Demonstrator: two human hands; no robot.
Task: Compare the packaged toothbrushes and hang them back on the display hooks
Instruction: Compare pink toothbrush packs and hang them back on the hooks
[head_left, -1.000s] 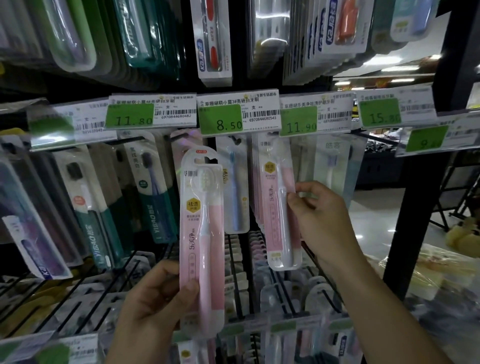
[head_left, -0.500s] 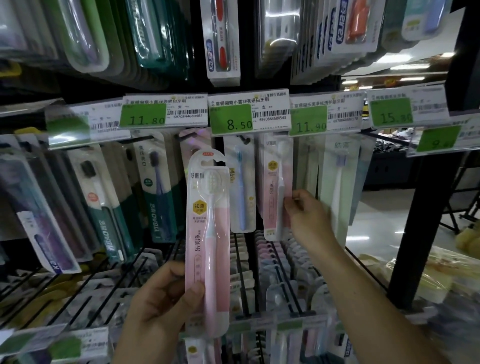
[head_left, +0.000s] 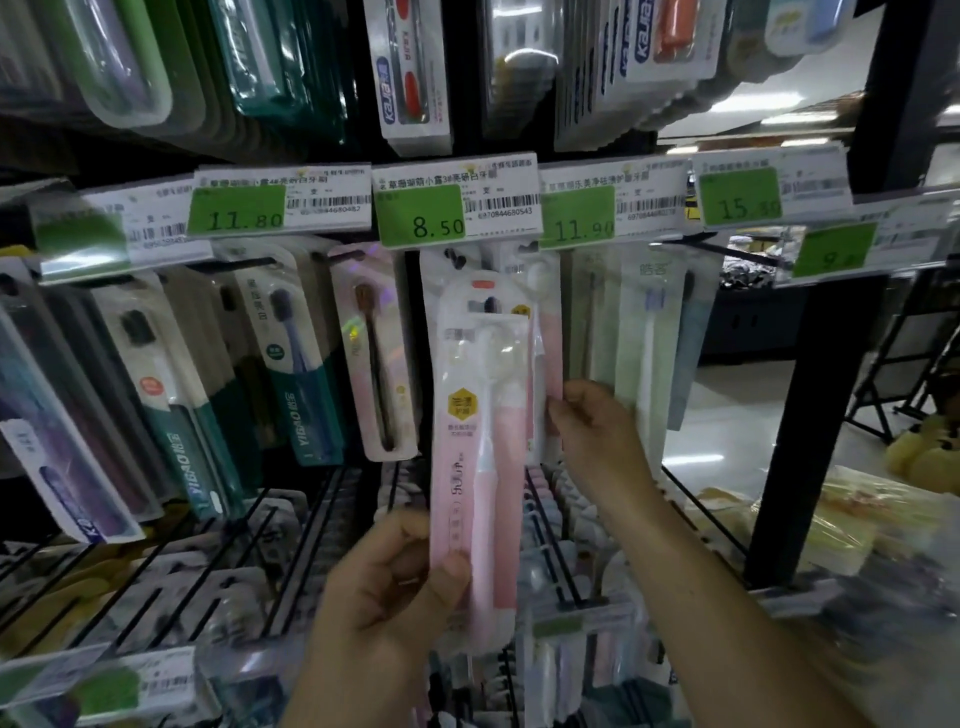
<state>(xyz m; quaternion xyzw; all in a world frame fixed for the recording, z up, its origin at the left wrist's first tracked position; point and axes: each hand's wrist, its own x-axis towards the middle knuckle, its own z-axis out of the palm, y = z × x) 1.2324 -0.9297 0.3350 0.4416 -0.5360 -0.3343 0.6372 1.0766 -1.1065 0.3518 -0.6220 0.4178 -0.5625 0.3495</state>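
Left hand: gripping low on the pink toothbrush pack, thumb pressed across the front near the bottom edge and the other fingers curled behind it. That low grip leaves the whole card above the fingers free to view.
Pink toothbrush pack: held upright above the left fingers and lifted off the hooks, its top reaching toward the 8.50 price tag. It sits in front of the hanging row, probably so that its print lines up with the neighbour for a side-by-side look.
Right hand: fingertips pinched lightly on the lower edge of a second pink pack. I can't tell how firm the pinch is; the edge is blurred.
Second pink pack: its upper end runs up under the price tags, just right of the held one. Whether it is seated on its hook I can't make out. The right fingers seem to be steadying or turning it toward the camera.
Gap between the packs: none visible, as the held pack overlaps the other's left edge.
Step in hand: my read is comparison nearly done, re-hanging next.
Next move needs: the hang hole at the top of the held pack, far above the fingers, brought onto a hook.
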